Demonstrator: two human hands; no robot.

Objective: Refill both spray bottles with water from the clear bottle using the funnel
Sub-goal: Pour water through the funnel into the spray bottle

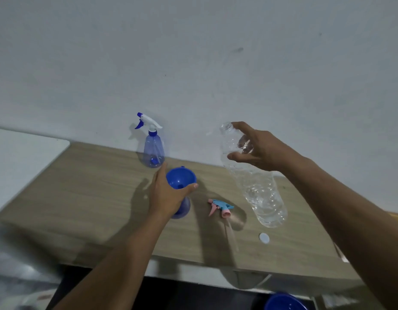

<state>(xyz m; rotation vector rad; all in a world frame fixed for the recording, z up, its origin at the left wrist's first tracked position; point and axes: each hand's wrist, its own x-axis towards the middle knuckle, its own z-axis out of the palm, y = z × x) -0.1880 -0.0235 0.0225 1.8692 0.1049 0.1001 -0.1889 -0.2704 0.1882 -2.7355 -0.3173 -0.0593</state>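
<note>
The left hand [166,193] has its fingers grasping the blue funnel [179,179] seated in the open spray bottle [183,208]. At 3 o'clock, the right hand [260,151] fingers grasp the tilted clear bottle [265,198].

blue funnel [181,179] seated upright in the neck of a headless blue spray bottle [182,209]. farther back, a translucent blue spray bottle [153,151] upright, trigger head on. to the right, clear bottle [258,189] uncapped and tilted (water in its lower part), mouth up and away.
</note>
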